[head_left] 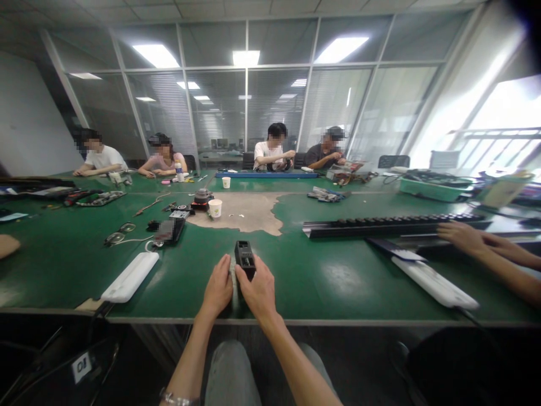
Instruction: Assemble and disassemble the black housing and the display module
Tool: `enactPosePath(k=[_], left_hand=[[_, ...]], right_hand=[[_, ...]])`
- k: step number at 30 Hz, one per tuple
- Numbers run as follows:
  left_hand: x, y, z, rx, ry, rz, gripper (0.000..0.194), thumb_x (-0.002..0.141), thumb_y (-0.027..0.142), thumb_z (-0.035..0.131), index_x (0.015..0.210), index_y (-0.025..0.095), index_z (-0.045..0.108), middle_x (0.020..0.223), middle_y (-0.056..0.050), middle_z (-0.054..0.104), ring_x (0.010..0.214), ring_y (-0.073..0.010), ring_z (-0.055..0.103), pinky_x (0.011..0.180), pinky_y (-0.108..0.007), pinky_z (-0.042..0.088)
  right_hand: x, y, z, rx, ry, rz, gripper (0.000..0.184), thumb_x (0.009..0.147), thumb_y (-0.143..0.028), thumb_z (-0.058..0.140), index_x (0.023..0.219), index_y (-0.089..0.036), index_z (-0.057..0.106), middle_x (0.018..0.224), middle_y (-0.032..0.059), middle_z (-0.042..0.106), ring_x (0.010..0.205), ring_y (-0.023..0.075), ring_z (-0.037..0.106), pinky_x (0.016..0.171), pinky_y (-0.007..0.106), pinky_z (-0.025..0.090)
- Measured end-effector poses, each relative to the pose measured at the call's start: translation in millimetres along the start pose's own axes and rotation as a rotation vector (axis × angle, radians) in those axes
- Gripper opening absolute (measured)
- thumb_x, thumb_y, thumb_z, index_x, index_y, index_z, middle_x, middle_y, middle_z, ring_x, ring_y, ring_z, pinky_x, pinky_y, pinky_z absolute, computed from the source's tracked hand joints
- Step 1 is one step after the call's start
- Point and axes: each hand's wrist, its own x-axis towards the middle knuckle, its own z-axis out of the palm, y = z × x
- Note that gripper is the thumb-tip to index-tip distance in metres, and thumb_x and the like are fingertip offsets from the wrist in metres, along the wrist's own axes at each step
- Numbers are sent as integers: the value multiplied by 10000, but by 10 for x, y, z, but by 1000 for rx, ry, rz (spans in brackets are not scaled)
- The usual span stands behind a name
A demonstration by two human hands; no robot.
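Observation:
My right hand (258,286) is closed round the near end of a small black rectangular block (244,254) with square openings in its upper face. Its thumb lies along the block's left side and its fingers are on the right. Just left of the block, my left hand (218,286) rests on its edge on the green table (313,304). The left fingers are stretched forward, close together, with a narrow gap between them and the block. No object shows in the left hand, though its palm side is partly hidden.
White power strips (132,276) lie left and right. A long black rail (363,226) with a row of black modules is at right, beside another person's hands (465,239). Ahead are a paper cup (215,208), eyeglasses (120,234) and a green basket (435,189). Several people sit opposite.

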Motion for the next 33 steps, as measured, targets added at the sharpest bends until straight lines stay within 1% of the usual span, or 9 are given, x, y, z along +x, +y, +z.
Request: enactPosePath(k=[2,4,9,14,17,21,23,28,33], left_hand=[[-1,2,4,21,26,14,503,887,175,391,1386,159,449,1465,-125,429,1369,-233,377,1150,-462,302],[0,19,3,55,32,17,497,888,174,389,1380,151,457,1460,-132,433,1363,-234,383,1146,-460,311],[4,55,-5,124,3,32,497,896,189,385,1385,135,452,1418,-137,483,1337,-233,410,1141,-456,323],[0,33,-2,135,-8,36,493,902,193,373,1380,103,457,1399,-152,500,1326,-239,420,1140,-453,324],[-2,23,-1,138,-11,37,505,891,167,368,1386,110,450,1408,-148,491,1326,-233,421,1138,-452,326],[-5,21,-4,139,-22,34,529,876,142,370,1401,129,434,1418,-130,483,1332,-219,415,1143,-440,319],[-6,22,-6,143,-30,32,530,876,142,371,1402,108,431,1416,-143,483,1335,-224,410,1145,-437,315],[-5,29,-5,153,-32,23,540,873,143,377,1409,100,419,1438,-154,459,1351,-231,392,1146,-446,309],[2,55,-7,166,-33,-15,530,867,146,382,1393,115,444,1474,-143,416,1382,-234,353,1158,-443,283]], right_hand=[[93,24,-94,103,26,-9,464,882,-477,495,1221,-169,569,1103,113,665,1016,232,616,892,346,451],[152,113,-190,121,43,-16,472,883,-483,500,1234,-173,557,1126,107,660,1041,223,608,908,336,445],[79,516,-298,-83,30,-3,473,862,-505,511,1159,-148,603,1055,143,671,1022,263,611,917,390,435],[-73,766,-219,-236,21,56,600,850,-531,513,1262,-96,546,1199,206,618,1205,322,521,990,450,382],[-114,818,-179,-288,-9,69,666,833,-514,536,1312,-52,504,1246,228,593,1251,340,482,1024,462,353],[-141,857,-173,-284,2,63,897,780,-571,584,1422,6,343,1377,249,487,1323,351,402,1052,457,338],[-152,865,-178,-268,15,59,954,773,-603,577,1444,14,295,1409,250,452,1343,348,375,1062,457,330],[-171,858,-176,-247,12,62,934,783,-609,565,1440,6,313,1402,242,463,1348,343,368,1072,455,315],[-157,864,-166,-256,-10,73,830,806,-564,558,1407,-19,383,1328,242,531,1285,343,447,1048,461,329]])
